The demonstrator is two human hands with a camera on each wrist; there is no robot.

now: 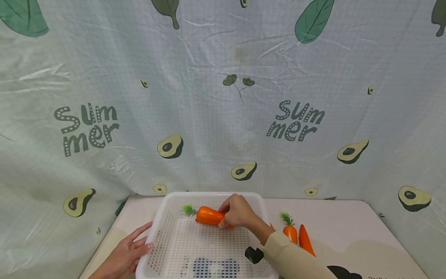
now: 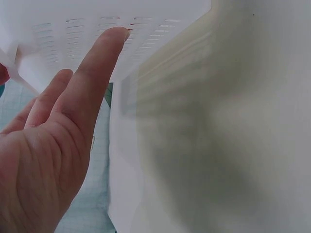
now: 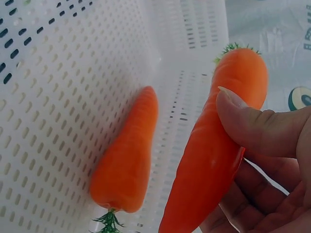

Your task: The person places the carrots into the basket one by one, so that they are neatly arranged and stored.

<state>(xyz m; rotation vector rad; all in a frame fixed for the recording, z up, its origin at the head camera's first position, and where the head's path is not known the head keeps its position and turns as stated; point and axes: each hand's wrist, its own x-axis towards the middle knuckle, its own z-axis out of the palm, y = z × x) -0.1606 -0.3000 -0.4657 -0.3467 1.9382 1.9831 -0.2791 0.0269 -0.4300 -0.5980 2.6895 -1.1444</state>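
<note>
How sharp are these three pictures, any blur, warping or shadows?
Head view: sharp, evenly lit, backdrop bowed by the wide lens. Left wrist: soft, left hand close against the basket, a broad shadow below. Right wrist: crisp on the held carrot, slight sheen.

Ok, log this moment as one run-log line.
right hand: grips carrot over white basket | left hand: fingers straight against basket wall | one carrot lying in basket | two carrots on table
</note>
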